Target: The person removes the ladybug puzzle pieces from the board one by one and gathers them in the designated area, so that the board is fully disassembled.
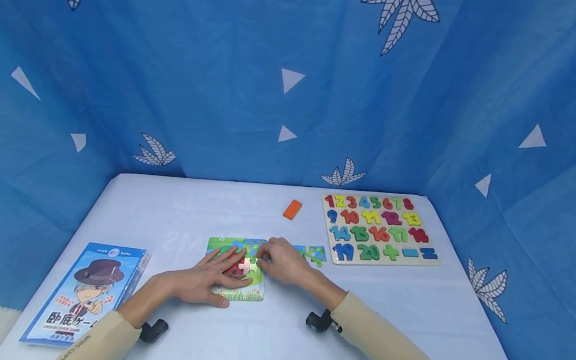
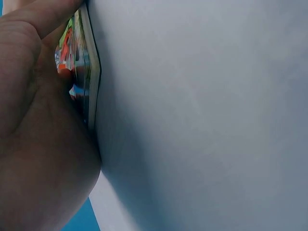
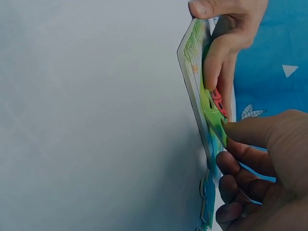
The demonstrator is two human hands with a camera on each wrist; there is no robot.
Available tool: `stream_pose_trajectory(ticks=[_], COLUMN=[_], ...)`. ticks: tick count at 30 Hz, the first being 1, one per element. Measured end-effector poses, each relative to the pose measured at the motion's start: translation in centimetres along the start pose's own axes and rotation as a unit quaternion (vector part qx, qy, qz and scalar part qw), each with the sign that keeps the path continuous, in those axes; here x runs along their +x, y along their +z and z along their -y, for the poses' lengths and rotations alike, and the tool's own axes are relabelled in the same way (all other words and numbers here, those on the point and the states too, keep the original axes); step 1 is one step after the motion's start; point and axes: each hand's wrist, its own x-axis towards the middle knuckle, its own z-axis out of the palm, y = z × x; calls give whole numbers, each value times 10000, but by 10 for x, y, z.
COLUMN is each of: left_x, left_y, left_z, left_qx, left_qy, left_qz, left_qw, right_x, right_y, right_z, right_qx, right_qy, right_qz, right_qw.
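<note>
A jigsaw puzzle board (image 1: 244,294) with a red ladybug on green grass lies mid-table. My left hand (image 1: 204,282) rests on it with fingers spread, covering much of its left side. At the board's right side my right hand (image 1: 283,261) pinches a green puzzle piece (image 3: 219,127) between thumb and index finger. In the right wrist view this piece is tilted up from the board, its other end touching the picture by the ladybug. Loose blue and green puzzle pieces (image 1: 317,255) lie right of the board. The left wrist view shows only the board's edge (image 2: 91,72) beside the palm.
A wooden number board (image 1: 373,262) with coloured digits lies at the back right. An orange block (image 1: 293,209) is behind the puzzle. At the front left lies a blue game box (image 1: 85,294). Blue printed cloth (image 1: 223,94) surrounds the white table's back and sides.
</note>
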Motion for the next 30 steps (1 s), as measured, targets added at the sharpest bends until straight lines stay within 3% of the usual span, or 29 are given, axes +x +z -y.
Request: stream_pose_trajectory(ticks=[30], left_x=[0], left_y=[1], left_z=[-1], left_qx=[-57], left_qy=[-128], left_qz=[19], left_qw=[9999], right_x=[-2], right_y=[1], right_z=[-4], right_qx=[1002], right_qy=[105], right_qz=[54], right_qw=[9949])
